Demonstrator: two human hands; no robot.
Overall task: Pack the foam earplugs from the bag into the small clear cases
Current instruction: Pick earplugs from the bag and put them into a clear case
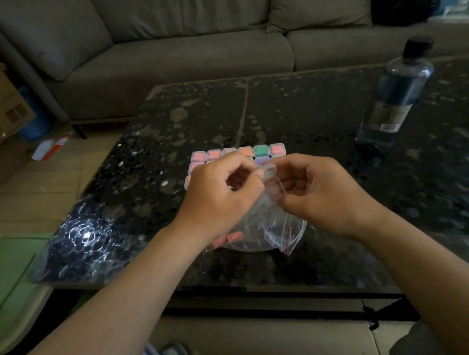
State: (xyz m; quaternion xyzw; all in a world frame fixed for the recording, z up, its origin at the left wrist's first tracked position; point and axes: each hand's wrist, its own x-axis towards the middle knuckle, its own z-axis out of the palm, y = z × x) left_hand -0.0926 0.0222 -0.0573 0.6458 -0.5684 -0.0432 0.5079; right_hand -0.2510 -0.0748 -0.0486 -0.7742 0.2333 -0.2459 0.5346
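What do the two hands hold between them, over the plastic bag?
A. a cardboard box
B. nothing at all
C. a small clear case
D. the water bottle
C: the left hand and the right hand both pinch a small clear case over the bag, while the bottle stands apart to the right, untouched.
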